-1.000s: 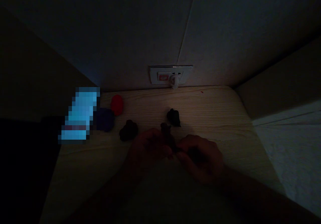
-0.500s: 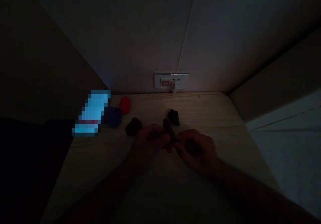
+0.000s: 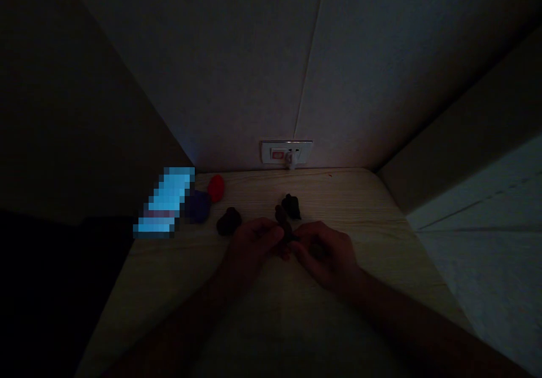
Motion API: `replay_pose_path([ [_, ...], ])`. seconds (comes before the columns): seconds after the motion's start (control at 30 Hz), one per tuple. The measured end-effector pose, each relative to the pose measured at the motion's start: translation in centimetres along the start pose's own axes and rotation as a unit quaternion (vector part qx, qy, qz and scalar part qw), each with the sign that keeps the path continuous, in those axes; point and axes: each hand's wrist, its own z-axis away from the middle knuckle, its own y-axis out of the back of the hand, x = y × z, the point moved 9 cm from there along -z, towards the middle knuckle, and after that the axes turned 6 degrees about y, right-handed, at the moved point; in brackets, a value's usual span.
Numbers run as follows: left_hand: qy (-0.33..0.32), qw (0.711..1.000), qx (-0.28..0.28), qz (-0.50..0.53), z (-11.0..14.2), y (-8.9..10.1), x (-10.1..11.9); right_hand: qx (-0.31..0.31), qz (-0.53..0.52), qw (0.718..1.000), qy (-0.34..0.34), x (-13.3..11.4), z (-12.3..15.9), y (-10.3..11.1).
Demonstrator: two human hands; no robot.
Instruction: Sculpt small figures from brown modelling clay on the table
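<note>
My left hand (image 3: 254,245) pinches a small dark piece of modelling clay (image 3: 281,215), whose rounded end sticks up above the fingers. From the other side, my right hand (image 3: 328,253) closes finger and thumb on a thin bit at the right of the same piece. A dim lump (image 3: 317,249) shows inside the curl of my right hand; its kind is unclear. Just behind the held piece lies a black lump (image 3: 291,206). A dark brown lump (image 3: 229,221) lies left of my left hand. The poor light hides fine detail.
Farther left on the wooden tabletop (image 3: 339,197) are a blue lump (image 3: 198,206) and a red lump (image 3: 216,189). A bright pixelated screen (image 3: 165,203) stands by the left edge. A wall socket (image 3: 287,152) with a plug sits just above the back edge.
The view has tilted slightly upward, so the table and its things appear lower. Both hands keep their pinch on the dark clay piece, with little visible finger movement.
</note>
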Motion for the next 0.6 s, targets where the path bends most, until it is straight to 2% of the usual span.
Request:
replay_pose_path([
  [0.13, -0.001, 1.000, 0.009, -0.009, 0.1, 0.2, 0.0, 0.003, 0.010, 1.000, 0.007, -0.1, 0.1, -0.1],
  [0.27, 0.009, 0.997, 0.024, -0.071, 0.2, 0.7, -0.1, 0.007, 0.012, 1.000, 0.008, -0.3, -0.2, 0.1],
  [0.6, 0.005, 0.995, 0.011, -0.099, 0.2, 0.9, -0.1, 0.029, -0.025, 0.999, 0.024, -1.2, -0.6, 0.5],
])
